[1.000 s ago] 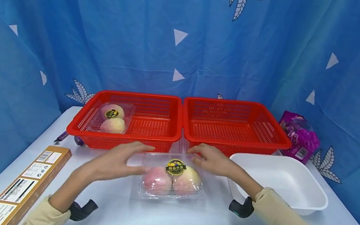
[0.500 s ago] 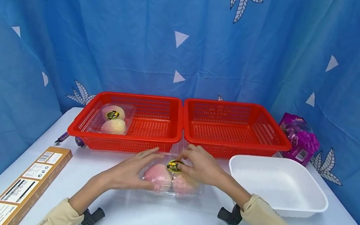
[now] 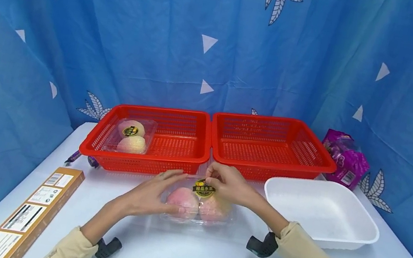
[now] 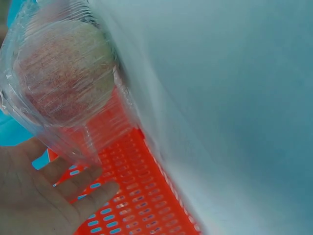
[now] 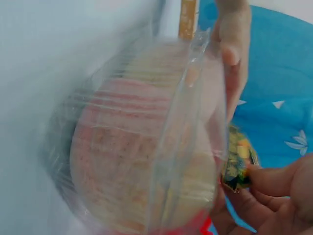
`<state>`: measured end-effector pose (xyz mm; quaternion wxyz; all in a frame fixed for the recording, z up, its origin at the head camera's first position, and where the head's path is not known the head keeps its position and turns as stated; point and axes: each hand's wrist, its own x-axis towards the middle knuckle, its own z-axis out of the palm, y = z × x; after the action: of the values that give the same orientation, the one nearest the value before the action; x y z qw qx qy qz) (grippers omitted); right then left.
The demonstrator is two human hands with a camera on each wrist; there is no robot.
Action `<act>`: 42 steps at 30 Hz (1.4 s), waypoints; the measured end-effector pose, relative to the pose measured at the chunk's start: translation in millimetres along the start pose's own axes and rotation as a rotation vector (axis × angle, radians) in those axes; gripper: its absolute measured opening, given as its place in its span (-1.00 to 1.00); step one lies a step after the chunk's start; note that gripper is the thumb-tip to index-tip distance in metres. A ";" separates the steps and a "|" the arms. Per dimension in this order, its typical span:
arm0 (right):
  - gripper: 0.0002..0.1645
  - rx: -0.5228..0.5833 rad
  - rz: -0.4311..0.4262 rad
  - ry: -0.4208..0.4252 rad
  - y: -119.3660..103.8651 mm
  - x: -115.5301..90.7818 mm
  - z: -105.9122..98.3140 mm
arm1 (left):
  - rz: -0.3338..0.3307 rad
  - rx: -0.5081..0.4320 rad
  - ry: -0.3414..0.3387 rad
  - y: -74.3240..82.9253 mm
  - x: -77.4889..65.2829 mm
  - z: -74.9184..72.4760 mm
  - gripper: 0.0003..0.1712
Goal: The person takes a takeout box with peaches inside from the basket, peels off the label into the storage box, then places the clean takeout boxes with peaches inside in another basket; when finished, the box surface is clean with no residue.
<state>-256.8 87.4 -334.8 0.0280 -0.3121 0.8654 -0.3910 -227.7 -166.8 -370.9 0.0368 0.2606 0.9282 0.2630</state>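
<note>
A clear plastic clamshell box point(image 3: 190, 220) lies in the middle of the white table, with two pink and yellow peach-like fruits point(image 3: 182, 199) inside. On its lid is a round black-and-gold sticker point(image 3: 203, 188). My left hand point(image 3: 149, 195) spans the box's left end, thumb at the front edge and fingers near the back corner. Its fingers point(image 4: 80, 183) look nearly straight at the plastic in the left wrist view. My right hand point(image 3: 233, 187) pinches the sticker's edge between thumb and finger. From the right wrist, the sticker point(image 5: 238, 159) stands out against the lid beside the thumb.
Two red baskets stand behind; the left basket point(image 3: 141, 167) holds another fruit box point(image 3: 132, 136). A white tub point(image 3: 320, 239) sits at the right, near a purple bag point(image 3: 346, 160). A long cardboard box point(image 3: 30, 213) lies along the left edge.
Both hands have come in onto the clamshell box. The left hand has moved right along its end, and the right hand has moved left from the back corner and taken hold of the sticker.
</note>
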 end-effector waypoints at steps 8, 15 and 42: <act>-0.83 0.276 0.114 -0.019 13.6 -21.1 -49.5 | 0.010 0.011 0.000 -0.3 -0.7 -1.1 -0.01; -0.78 0.102 0.208 -0.171 60.3 -50.8 -109.8 | 0.002 0.011 -0.011 1.2 -0.9 -1.9 -0.01; -0.81 -0.456 0.543 -0.546 113.5 -58.9 -115.9 | -0.030 -0.017 -0.013 3.5 -0.6 -3.3 0.03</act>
<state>-302.2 253.5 -344.8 0.2877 -0.1634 0.9409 -0.0721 -226.2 -166.0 -366.4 0.0490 0.2483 0.9295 0.2684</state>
